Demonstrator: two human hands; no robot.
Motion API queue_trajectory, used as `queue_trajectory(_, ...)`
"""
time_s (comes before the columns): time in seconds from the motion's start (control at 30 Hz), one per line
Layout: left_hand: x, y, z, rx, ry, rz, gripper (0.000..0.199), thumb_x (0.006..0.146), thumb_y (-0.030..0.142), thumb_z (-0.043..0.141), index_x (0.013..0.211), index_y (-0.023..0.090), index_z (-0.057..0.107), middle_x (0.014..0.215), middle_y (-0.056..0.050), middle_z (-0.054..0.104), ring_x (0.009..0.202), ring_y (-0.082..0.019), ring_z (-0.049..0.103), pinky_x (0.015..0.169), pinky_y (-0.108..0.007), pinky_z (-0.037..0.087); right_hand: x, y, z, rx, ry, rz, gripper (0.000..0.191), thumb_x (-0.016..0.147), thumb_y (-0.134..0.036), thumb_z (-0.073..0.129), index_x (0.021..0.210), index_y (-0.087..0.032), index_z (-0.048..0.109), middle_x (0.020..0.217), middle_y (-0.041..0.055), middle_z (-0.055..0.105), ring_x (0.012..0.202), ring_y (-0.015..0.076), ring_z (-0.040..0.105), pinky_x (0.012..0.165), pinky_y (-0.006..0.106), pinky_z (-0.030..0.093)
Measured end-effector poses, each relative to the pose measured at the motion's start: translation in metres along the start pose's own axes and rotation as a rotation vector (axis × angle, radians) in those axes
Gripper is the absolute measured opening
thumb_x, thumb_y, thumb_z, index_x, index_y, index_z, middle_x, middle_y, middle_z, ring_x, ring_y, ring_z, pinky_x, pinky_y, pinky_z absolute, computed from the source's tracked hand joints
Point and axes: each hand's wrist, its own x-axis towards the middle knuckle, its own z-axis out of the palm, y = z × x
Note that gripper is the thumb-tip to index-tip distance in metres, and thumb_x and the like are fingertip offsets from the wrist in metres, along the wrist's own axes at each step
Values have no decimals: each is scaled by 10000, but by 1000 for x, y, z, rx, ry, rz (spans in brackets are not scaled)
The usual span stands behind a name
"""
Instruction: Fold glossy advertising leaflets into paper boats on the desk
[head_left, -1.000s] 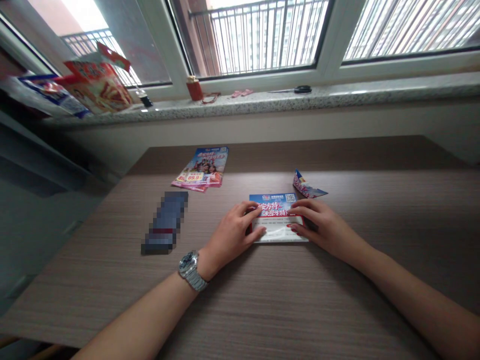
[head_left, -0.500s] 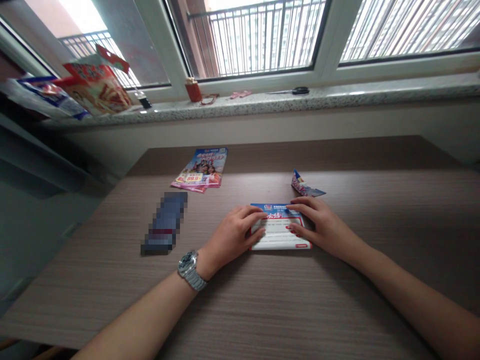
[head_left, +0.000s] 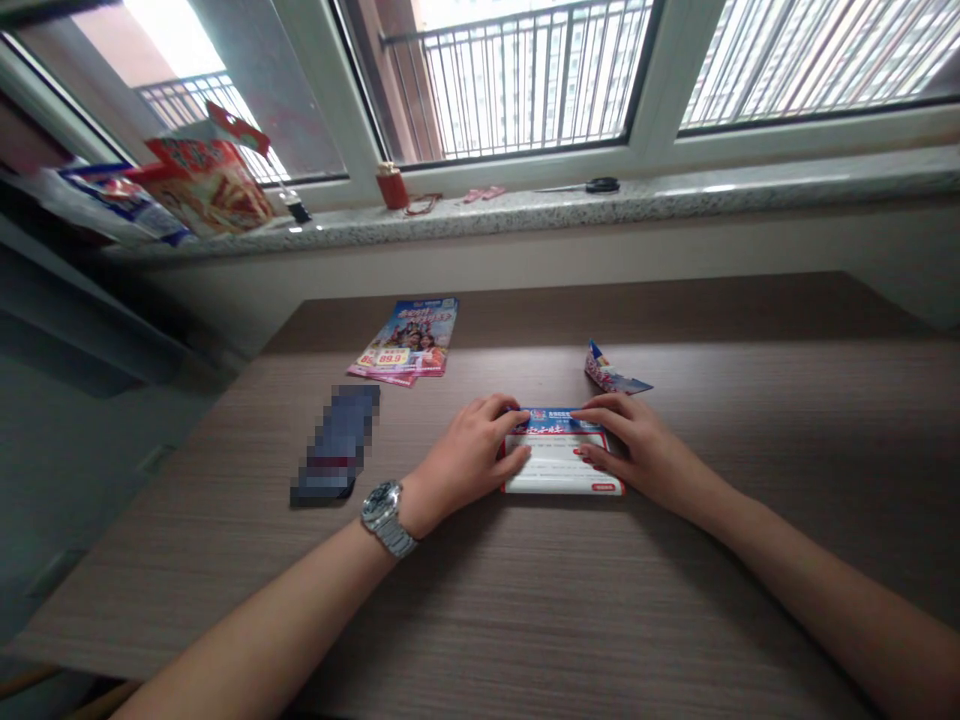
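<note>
Leaflet point(head_left: 559, 463) lies on the table point(head_left: 465, 610), between and under the fingers of both hands. Just beyond it sits a folded paper piece point(head_left: 609, 374); a pixelated dark oblong point(head_left: 337, 440) lies to the left, with overlapping flyers point(head_left: 420, 328) farther back. The windowsill point(head_left: 720, 192) bears scissors point(head_left: 600, 186), a red container point(head_left: 391, 187) and a snack bag point(head_left: 214, 185). Fingers partly cover the leaflet's Chinese lettering; the top flyer reads "89.9". Left hand point(head_left: 471, 452), watch point(head_left: 384, 508) at its wrist, and right hand point(head_left: 646, 445) reach inward, palms down, thumbs and fingers apart.
</note>
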Motion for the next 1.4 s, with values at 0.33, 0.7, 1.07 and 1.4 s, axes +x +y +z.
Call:
queue_trajectory(0.33,4,1,5,46,21,-155,404,914,357,643,1298,237,600,1222,-111,568,1104,-296,549,973,-485,466,1,3,-1,33,-14,1,298,928,-293,663,1217,-218,669,1178,139,608,1094,303,609,959,498,526)
queue_trajectory(0.7,9,1,6,40,7,-181,315,925,333,627,1209,200,601,1170,-105,568,1064,-281,534,955,-451,451,2,1,-1,42,-19,45,331,933,-294,651,1258,-229,663,1159,132,599,1071,293,612,947,474,529)
queue_trajectory(1.07,10,-4,7,-17,23,-179,208,923,295,626,1091,182,580,1174,-97,553,1070,-270,517,954,-417,429,3,2,2,27,-47,63,329,941,-290,631,1249,-183,674,1150,154,577,1067,307,595,942,485,523)
queue_trajectory(1.4,10,-1,8,-101,38,-192,149,934,263,620,1049,184,569,998,-54,636,934,-232,573,854,-381,435,2,2,3,20,-53,76,333,943,-285,629,1263,-196,648,1189,141,565,1120,301,578,983,461,494)
